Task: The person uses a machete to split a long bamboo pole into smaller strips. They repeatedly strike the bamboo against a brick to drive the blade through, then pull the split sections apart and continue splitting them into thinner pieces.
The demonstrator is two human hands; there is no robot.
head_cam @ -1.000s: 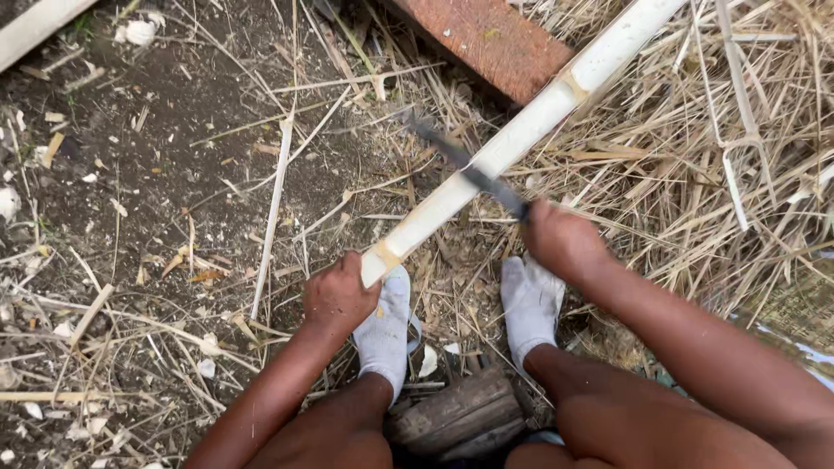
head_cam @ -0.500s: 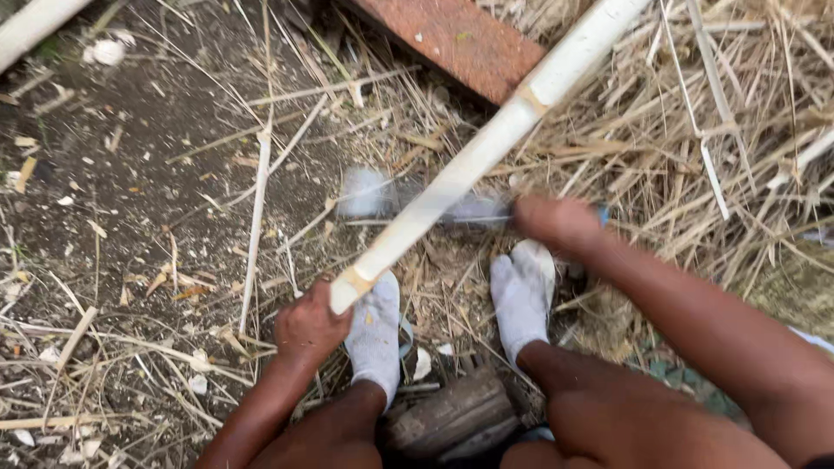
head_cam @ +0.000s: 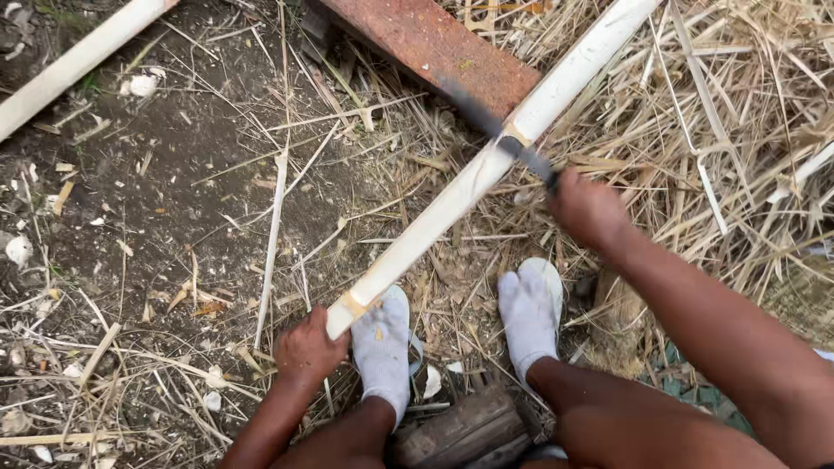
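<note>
Left hand (head_cam: 306,349) is clamped round the near end of the pole (head_cam: 486,167), which runs from 7 o'clock up to 1 o'clock across the straw (head_cam: 738,148). Right hand (head_cam: 589,208) is fisted on the knife (head_cam: 499,135), its blurred blade lying on the pole at a node. The peeled pole looks stiff, light and smooth; a grip at the butt seems best.

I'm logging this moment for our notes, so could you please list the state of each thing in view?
Left hand: shut on the pole's near end.
Right hand: shut on the knife handle.
Pole: pale, peeled, slanting across the ground.
Knife: blade blurred, lying across the pole.
Rusty beam: lying on the straw.
Straw: dry, scattered.
</note>
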